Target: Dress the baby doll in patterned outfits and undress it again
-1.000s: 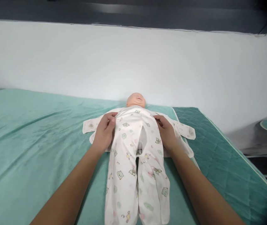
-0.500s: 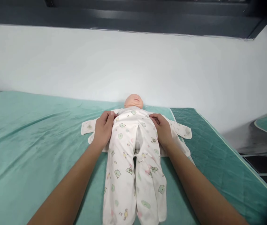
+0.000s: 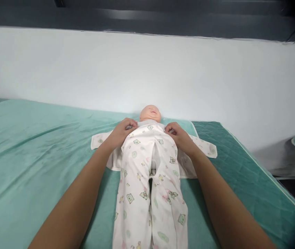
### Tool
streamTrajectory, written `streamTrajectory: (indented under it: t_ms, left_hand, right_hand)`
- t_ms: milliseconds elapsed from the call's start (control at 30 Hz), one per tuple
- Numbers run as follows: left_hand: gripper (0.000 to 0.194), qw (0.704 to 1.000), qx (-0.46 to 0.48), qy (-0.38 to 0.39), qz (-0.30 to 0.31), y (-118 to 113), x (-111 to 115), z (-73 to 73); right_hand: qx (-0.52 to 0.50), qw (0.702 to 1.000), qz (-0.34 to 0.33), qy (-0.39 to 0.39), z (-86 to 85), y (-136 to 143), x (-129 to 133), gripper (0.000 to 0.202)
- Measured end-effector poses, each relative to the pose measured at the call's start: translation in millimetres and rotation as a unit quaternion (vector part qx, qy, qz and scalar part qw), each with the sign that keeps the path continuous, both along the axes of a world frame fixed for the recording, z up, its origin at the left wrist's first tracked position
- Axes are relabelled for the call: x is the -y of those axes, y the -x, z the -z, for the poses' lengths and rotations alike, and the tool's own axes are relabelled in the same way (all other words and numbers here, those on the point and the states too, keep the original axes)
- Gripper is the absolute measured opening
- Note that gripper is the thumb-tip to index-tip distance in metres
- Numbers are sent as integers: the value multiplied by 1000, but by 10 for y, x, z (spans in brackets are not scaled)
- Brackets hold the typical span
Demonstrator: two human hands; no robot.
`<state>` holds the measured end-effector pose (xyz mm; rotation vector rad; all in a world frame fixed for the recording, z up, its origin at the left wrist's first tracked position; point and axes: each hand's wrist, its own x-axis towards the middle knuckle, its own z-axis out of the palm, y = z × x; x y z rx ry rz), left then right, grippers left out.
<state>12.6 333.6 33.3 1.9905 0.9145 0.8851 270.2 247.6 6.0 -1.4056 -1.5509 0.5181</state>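
Observation:
A baby doll [image 3: 150,113] lies on its back with its head near the wall. White printed trousers [image 3: 139,166] cover its body up to the chest, the legs stretching toward me. Beneath lies a white printed top with its sleeves [image 3: 207,148] spread to both sides. My left hand [image 3: 124,131] is closed at the upper left of the clothing, fingers pinched at its edge by the doll's chest. On the other side my right hand [image 3: 178,135] has curled fingers at the upper right edge of the clothing. Fabric between the fingertips is too small to make out.
A light green sheet [image 3: 46,155] covers the bed, with a darker quilted green pad [image 3: 235,166] at the right. Behind them is a white wall [image 3: 147,69], with a dark beam [image 3: 147,17] across the top.
My left hand has moved up and slightly right, toward the doll's neck. The top's lower flaps now lie differently beside the trousers. The view has shifted slightly.

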Motion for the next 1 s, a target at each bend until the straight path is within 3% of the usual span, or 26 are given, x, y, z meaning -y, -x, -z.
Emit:
streamTrajectory:
  t_ms: [133,233,367,533,667,833,1000]
  left_hand:
    - [14,999,-21,38,11,14,30,-60]
    - [19,998,6,60,19,-18,52,-72]
    - [26,995,54,78,-24,-80,6,5]
    - [20,991,3,8,-133,-164,-182,131]
    - [13,993,7,-12,-116,-184,-225,159]
    - [29,997,4,-80,-23,-113,-116,188]
    - [42,979,-93,-174,-54,15,58,305]
  right_hand:
    - [44,998,-40,12,-53,-28,-15,30]
    - [34,998,-52,12,-69,2,-9,34]
    - [13,999,30,17,-37,54,-64,35]
    - [43,988,145,35,46,116,-239,43]
    - [21,984,175,19,98,159,-259,41]
    - [-53,986,155,-5,133,173,-132,25]
    - [-124,980,155,-28,216,338,352,26]
